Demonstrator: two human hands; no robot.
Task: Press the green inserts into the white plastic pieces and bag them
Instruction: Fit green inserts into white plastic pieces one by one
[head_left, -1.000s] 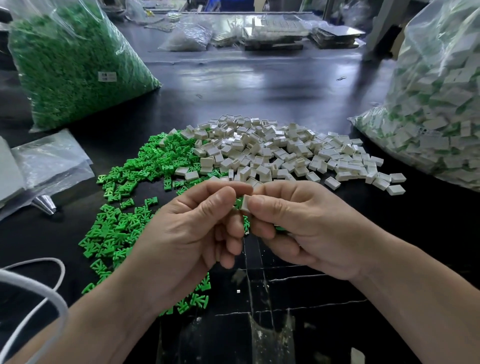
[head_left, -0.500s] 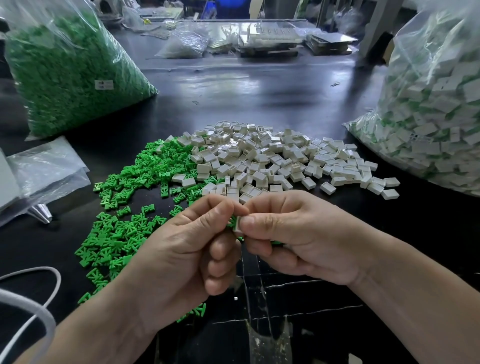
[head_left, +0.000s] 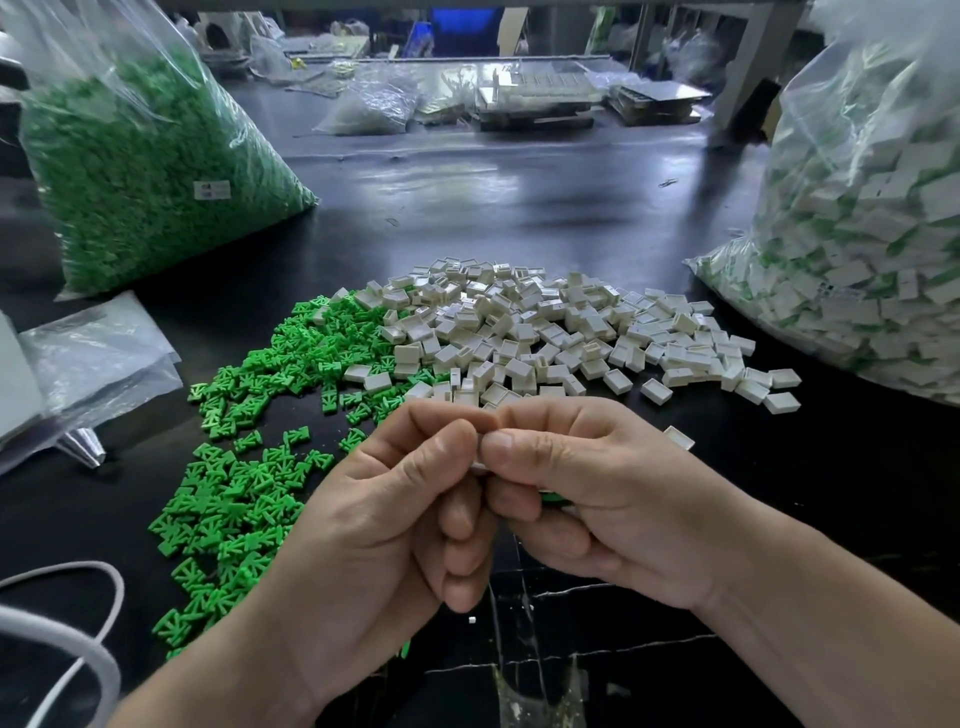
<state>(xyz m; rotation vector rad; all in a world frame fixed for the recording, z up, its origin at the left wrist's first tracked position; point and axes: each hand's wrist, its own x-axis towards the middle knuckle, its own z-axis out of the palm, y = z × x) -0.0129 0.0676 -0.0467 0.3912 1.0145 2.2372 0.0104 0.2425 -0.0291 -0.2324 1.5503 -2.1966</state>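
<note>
Both hands sit on the near side of the white pile (head_left: 545, 332), closest to me. Left hand (head_left: 374, 519) and right hand (head_left: 597, 499) meet thumb to thumb, fingers curled, pinching one white piece (head_left: 481, 466) between them. I cannot tell how far any insert is seated. Loose green inserts (head_left: 249, 483) lie left of the pile, touching it. Bag of finished pieces (head_left: 872, 234) stands right of the pile, green bag (head_left: 145, 171) far left of it.
</note>
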